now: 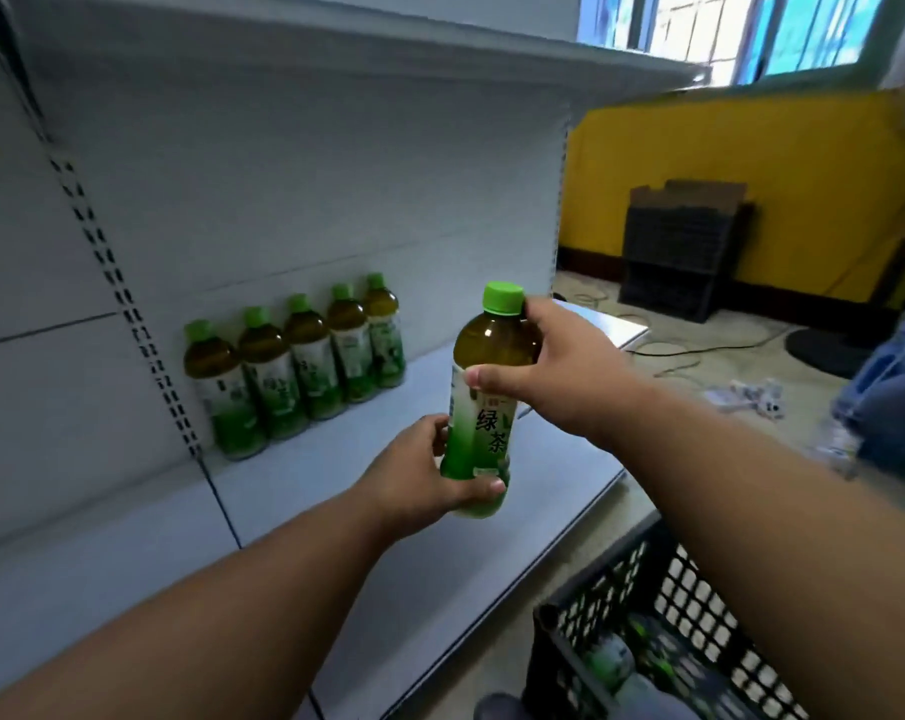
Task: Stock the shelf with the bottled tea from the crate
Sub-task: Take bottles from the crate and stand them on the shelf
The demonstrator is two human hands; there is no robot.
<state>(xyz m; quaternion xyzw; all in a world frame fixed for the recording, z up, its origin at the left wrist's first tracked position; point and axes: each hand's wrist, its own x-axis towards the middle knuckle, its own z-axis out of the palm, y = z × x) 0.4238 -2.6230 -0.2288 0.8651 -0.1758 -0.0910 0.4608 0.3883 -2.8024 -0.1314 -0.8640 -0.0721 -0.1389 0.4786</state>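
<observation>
Both hands hold one green-capped tea bottle point(484, 418) upright above the white shelf point(336, 485). My left hand point(429, 472) grips its base, thumb across the front. My right hand point(559, 366) grips its shoulder just below the cap. Several matching tea bottles point(294, 366) stand in a row against the shelf's back panel, to the left of the held one. The black plastic crate point(663, 641) sits at the bottom right under my right forearm, with more bottles blurred inside.
An upper shelf board point(336, 49) overhangs the row. Past the shelf's right end lie a floor with cables point(699, 350), a dark stacked crate point(679, 262) against a yellow wall, and a person's blue sleeve point(892, 387) at the right edge.
</observation>
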